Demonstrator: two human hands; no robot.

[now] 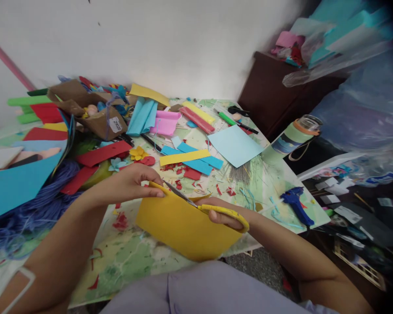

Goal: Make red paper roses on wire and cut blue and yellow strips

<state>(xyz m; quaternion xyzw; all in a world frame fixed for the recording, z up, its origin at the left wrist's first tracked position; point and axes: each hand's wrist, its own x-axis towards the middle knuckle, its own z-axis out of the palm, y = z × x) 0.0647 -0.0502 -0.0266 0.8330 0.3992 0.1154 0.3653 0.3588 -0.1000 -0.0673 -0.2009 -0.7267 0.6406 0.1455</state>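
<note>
A large yellow craft sheet (186, 231) is held up over the near edge of the table. My left hand (140, 183) pinches its upper left corner between thumb and fingers. Through the handle of yellow-handled scissors (231, 213) goes the thumb of my right hand (219, 211), whose other fingers are partly hidden behind. The scissor blades lie along the sheet's top edge and point toward my left hand. Beyond the sheet, a cut yellow strip (185, 157) rests across blue strips (208, 162).
Red scraps litter the table (124, 266). A pale blue square (235, 144) lies behind thin wires (239, 172). To the right are a blue glue gun (298, 205) and a bottle (294, 135). Purple yarn (52, 196), coloured sheets (22, 183) and a cardboard box (101, 117) crowd the left.
</note>
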